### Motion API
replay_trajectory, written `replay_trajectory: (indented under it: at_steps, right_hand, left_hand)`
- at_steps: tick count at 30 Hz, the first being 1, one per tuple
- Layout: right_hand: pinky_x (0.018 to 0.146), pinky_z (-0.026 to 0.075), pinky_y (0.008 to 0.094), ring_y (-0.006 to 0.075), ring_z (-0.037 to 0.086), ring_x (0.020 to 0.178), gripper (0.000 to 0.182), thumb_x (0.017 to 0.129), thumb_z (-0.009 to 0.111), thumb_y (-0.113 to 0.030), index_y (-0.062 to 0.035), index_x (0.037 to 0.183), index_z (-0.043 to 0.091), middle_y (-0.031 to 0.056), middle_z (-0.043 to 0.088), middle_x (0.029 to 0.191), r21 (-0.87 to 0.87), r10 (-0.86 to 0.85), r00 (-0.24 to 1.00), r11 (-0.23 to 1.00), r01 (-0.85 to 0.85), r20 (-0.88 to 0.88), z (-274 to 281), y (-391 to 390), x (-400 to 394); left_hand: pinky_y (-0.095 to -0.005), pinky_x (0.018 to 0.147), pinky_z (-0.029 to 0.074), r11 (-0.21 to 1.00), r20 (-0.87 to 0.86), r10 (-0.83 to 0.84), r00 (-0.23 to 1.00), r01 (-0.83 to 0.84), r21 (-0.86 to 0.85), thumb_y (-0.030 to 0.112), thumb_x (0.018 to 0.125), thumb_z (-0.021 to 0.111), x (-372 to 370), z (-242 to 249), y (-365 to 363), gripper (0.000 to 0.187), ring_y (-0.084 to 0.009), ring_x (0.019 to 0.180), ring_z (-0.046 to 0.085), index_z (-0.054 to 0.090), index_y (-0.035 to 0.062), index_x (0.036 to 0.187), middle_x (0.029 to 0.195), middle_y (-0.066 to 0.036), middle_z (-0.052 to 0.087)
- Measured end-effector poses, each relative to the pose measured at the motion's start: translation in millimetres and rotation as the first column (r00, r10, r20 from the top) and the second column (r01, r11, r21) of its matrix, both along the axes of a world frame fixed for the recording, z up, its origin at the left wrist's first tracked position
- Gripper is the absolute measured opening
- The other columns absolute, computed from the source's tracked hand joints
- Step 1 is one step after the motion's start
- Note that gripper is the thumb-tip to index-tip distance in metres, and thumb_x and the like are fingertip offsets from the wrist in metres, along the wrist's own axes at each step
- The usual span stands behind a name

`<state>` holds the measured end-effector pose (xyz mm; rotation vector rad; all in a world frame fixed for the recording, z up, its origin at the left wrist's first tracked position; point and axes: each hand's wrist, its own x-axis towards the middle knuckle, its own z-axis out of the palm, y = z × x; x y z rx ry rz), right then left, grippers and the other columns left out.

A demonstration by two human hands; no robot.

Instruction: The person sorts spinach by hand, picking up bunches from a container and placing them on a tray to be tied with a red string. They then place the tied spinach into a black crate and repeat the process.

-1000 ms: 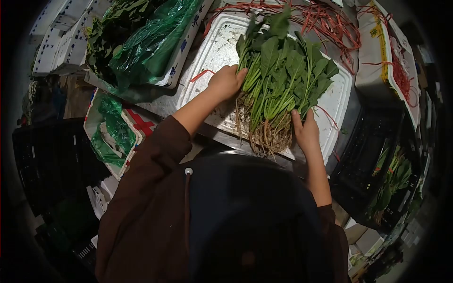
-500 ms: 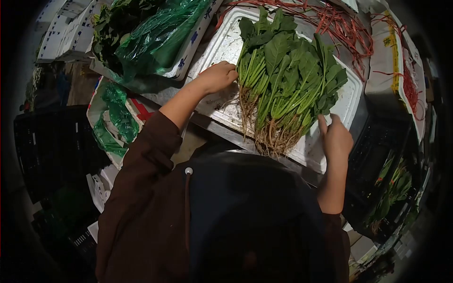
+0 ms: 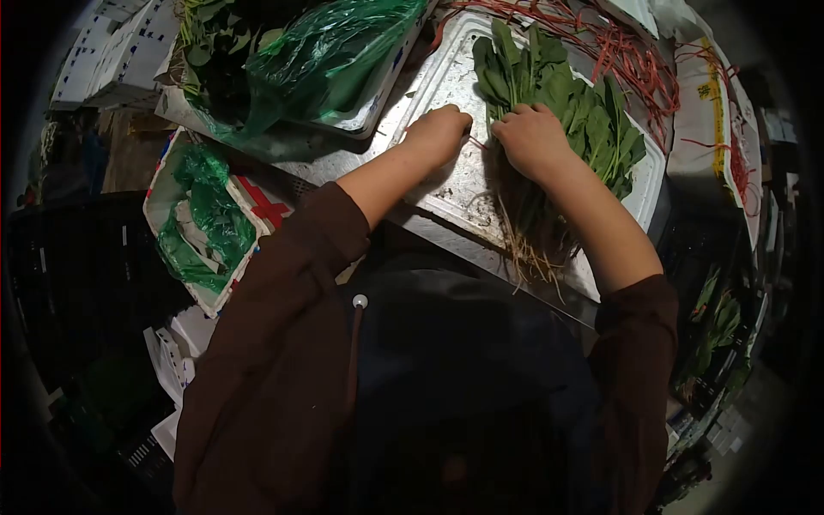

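Observation:
A leafy bunch of spinach (image 3: 592, 124) with pale stems and tangled brown roots (image 3: 536, 257) lies on a white foam lid (image 3: 442, 184). My left hand (image 3: 439, 137) is closed just left of the bunch, and a short piece of red string (image 3: 477, 143) shows at its fingertips, leading toward my right hand. Across the stems reaches my right hand (image 3: 534, 142), its fingers pinched at the bunch's left edge. What those fingers hold is hidden. My right hand and forearm cover much of the stems.
Red strings (image 3: 631, 60) lie tangled behind the lid. At upper left, a green plastic bag (image 3: 322, 64) and leafy greens fill a white foam box. A lower box (image 3: 249, 206) holds more green plastic. Dark crates with greens (image 3: 717, 330) stand at right.
My right hand has moved from the bunch's right side across to its left edge, beside my left hand. The spinach looks gathered narrower, and my view has shifted slightly.

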<state>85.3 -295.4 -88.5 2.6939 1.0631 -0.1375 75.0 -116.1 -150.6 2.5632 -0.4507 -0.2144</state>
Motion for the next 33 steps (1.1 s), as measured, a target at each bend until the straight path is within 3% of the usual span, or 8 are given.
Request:
replay_trajectory:
  at_steps: [11, 14, 19, 22, 24, 27, 30, 33]
  right_hand:
    - [0.078, 0.046, 0.0358, 0.0233, 0.058, 0.093, 0.020, 0.079, 0.051, -0.015, -0.0135, 0.093, 0.066, 0.0032, 0.065, 0.090, -0.047, -0.011, 0.995, 0.999, 0.006, -0.095, 7, 4, -10]
    - [0.078, 0.047, 0.0365, 0.0249, 0.057, 0.094, 0.023, 0.078, 0.050, -0.013, -0.0132, 0.096, 0.065, 0.0044, 0.064, 0.094, 0.033, -0.023, 0.997, 0.999, 0.025, -0.070, 11, 8, -12]
    - [0.084, 0.046, 0.0382, 0.0271, 0.056, 0.102, 0.028, 0.077, 0.057, -0.014, -0.0116, 0.104, 0.063, 0.0069, 0.063, 0.103, 0.239, 0.045, 0.999, 0.970, -0.037, -0.029, 49, 44, -1]
    - [0.085, 0.046, 0.0397, 0.0307, 0.057, 0.100, 0.034, 0.077, 0.062, -0.010, -0.0093, 0.111, 0.060, 0.0115, 0.063, 0.106, 0.450, 0.080, 0.996, 0.891, -0.053, -0.040, 94, 90, 16]
    - [0.084, 0.046, 0.0407, 0.0333, 0.058, 0.100, 0.035, 0.080, 0.063, -0.011, -0.0072, 0.115, 0.057, 0.0146, 0.062, 0.106, 0.563, 0.055, 0.997, 0.827, -0.017, -0.050, 127, 127, 18]
    - [0.088, 0.045, 0.0394, 0.0347, 0.056, 0.104, 0.037, 0.085, 0.061, -0.018, -0.0046, 0.119, 0.054, 0.0178, 0.060, 0.112, 0.715, 0.121, 0.993, 0.696, -0.072, -0.018, 148, 182, 40]
    - [0.090, 0.044, 0.0403, 0.0374, 0.056, 0.107, 0.048, 0.087, 0.060, -0.027, 0.0003, 0.124, 0.048, 0.0222, 0.059, 0.114, 0.730, 0.155, 0.988, 0.677, -0.095, -0.015, 169, 250, 69]
    - [0.091, 0.043, 0.0409, 0.0384, 0.056, 0.107, 0.059, 0.088, 0.056, -0.041, 0.0013, 0.127, 0.045, 0.0226, 0.059, 0.115, 0.634, 0.081, 0.996, 0.772, -0.043, -0.032, 168, 325, 121]
  left_hand:
    - [-0.0423, 0.078, 0.047, 0.954, 0.003, 0.118, 0.993, -0.113, -0.279, 0.019, 0.083, 0.058, 11, -15, 13, 0.016, -0.0352, 0.090, 0.058, 0.064, 0.0070, 0.093, 0.095, -0.016, 0.058]
    - [-0.0423, 0.079, 0.047, 0.980, -0.008, 0.059, 0.998, -0.059, -0.190, 0.014, 0.082, 0.055, 9, -12, 21, 0.018, -0.0350, 0.092, 0.057, 0.062, 0.0086, 0.099, 0.100, -0.014, 0.054]
    - [-0.0389, 0.083, 0.049, 0.936, 0.090, 0.007, 0.996, 0.025, -0.352, 0.013, 0.082, 0.060, -27, 26, 56, 0.034, -0.0309, 0.100, 0.057, 0.056, 0.0143, 0.116, 0.122, -0.009, 0.049]
    - [-0.0328, 0.074, 0.051, 0.808, 0.146, 0.049, 0.988, 0.047, -0.588, 0.012, 0.082, 0.061, -57, 50, 91, 0.027, -0.0228, 0.084, 0.061, 0.060, 0.0118, 0.109, 0.114, -0.008, 0.054]
    - [-0.0311, 0.071, 0.051, 0.702, 0.089, 0.139, 0.986, -0.035, -0.711, 0.012, 0.081, 0.062, -72, 66, 124, 0.020, -0.0223, 0.087, 0.060, 0.062, 0.0095, 0.100, 0.108, -0.009, 0.055]
    - [-0.0260, 0.062, 0.047, 0.598, 0.034, 0.422, 0.906, -0.250, -0.762, 0.007, 0.084, 0.056, -91, 90, 182, 0.014, -0.0124, 0.070, 0.057, 0.060, 0.0036, 0.097, 0.096, -0.007, 0.053]
    - [-0.0213, 0.067, 0.044, 0.310, -0.173, 0.577, 0.798, -0.410, -0.857, 0.007, 0.088, 0.054, -91, 79, 238, 0.019, -0.0067, 0.073, 0.052, 0.056, 0.0037, 0.107, 0.095, -0.002, 0.053]
    - [-0.0234, 0.073, 0.045, 0.038, -0.267, 0.665, 0.698, -0.388, -0.921, 0.008, 0.090, 0.052, -74, 81, 281, 0.028, -0.0097, 0.081, 0.056, 0.049, 0.0024, 0.117, 0.104, -0.003, 0.055]
